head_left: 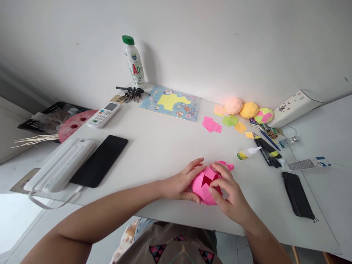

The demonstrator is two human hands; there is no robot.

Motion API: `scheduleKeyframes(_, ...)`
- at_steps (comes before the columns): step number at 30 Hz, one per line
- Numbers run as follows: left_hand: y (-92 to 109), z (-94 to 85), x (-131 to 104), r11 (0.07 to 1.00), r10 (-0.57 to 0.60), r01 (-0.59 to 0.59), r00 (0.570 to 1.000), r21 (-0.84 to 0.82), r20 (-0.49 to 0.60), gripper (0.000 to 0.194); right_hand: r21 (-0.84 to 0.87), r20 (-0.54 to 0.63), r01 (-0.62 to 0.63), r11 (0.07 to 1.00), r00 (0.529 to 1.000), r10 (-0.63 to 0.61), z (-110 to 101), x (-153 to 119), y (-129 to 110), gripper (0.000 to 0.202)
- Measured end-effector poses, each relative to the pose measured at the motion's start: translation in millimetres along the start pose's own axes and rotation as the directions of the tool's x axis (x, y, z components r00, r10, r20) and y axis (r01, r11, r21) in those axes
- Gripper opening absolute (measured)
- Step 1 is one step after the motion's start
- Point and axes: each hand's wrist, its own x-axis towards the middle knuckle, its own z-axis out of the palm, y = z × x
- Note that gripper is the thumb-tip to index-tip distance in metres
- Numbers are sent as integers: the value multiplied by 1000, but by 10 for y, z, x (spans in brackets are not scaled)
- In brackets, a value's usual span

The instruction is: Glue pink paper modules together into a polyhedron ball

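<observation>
A faceted pink paper ball [205,196] rests near the table's front edge, with an opening in its upper side. My left hand [183,183] wraps round its left side, fingers at the top and thumb low. On the right, my right hand [229,190] holds the ball's edge, with some fingertips at the opening. What those fingertips pinch inside is hidden. Small folded pink pieces [227,165] lie just behind my right hand. A glue bottle [248,153] lies on its side farther back.
Behind are paper stacks [211,124], finished balls [249,109], a booklet [170,103], keys [132,94] and an upright bottle [134,64]. At left are a phone [99,161], a white device [62,165] and a remote [103,114]. A black pouch [298,195] and pens [265,150] lie right.
</observation>
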Motion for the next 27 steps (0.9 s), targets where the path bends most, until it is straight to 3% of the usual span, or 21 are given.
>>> scheduleKeyframes(27, 25, 46, 13, 999, -35, 35, 999, -5, -3, 98, 169, 75, -169, 971, 985, 158, 19, 58, -17, 28)
